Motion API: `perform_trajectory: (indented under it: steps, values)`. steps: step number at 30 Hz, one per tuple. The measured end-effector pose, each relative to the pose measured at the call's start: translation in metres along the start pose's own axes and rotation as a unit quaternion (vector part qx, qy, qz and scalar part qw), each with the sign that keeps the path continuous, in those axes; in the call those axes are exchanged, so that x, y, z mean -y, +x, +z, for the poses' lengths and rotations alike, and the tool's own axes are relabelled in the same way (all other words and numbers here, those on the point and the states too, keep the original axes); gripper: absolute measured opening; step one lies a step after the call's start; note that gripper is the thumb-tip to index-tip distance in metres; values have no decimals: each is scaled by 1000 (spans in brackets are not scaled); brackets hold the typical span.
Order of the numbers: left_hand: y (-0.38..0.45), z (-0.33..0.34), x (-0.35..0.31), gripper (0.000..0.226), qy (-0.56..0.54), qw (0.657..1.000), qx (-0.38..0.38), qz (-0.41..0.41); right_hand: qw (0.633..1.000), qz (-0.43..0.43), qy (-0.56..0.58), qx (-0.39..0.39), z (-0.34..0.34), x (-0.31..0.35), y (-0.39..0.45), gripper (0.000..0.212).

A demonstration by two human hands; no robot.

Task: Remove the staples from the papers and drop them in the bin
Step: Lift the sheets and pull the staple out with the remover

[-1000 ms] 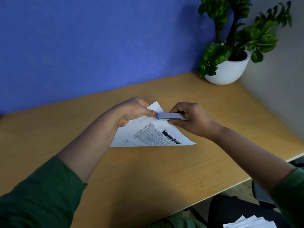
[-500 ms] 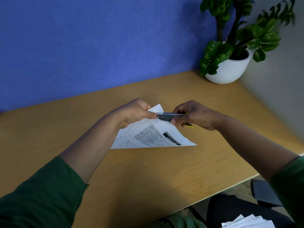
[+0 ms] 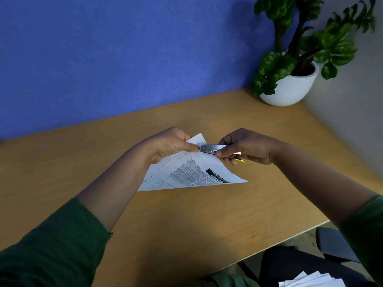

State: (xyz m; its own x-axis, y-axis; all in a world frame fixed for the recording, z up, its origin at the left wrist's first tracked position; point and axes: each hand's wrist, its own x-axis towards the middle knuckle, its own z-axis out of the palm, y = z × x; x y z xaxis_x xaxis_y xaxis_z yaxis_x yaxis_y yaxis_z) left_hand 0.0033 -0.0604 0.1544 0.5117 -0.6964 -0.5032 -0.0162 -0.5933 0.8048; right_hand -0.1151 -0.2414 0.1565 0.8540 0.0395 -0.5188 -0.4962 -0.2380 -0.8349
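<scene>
Left hand (image 3: pixel 170 147) pinching papers (image 3: pixel 192 172) at top corner over desk (image 3: pixel 207 214), right hand (image 3: pixel 246 149) gripping staple remover (image 3: pixel 211 149) at that corner: keep corner taut, lever gently, avoid tearing.

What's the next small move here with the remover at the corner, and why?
Probably squeeze and lever the metal staple remover to lift the staple. Its tip sits at the top corner of the papers, right beside the left hand, which pinches that corner; the right hand grips the tool. No staple can be made out, and no bin is in view.
</scene>
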Motion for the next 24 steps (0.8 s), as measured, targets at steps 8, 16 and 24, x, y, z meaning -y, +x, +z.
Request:
perform_trajectory:
  steps: [8,16,24]
  values:
    - [6,-2,12,9,-29,999,-11,-22,998,-25,5,-49,-8,-26,0,2]
    - [9,-3,22,10,-69,996,-40,-44,920,42,56,-385,-1,-96,41,12]
    - [5,8,27,29,-91,990,-87,-61,895,128,33,-427,9,-125,67,32]
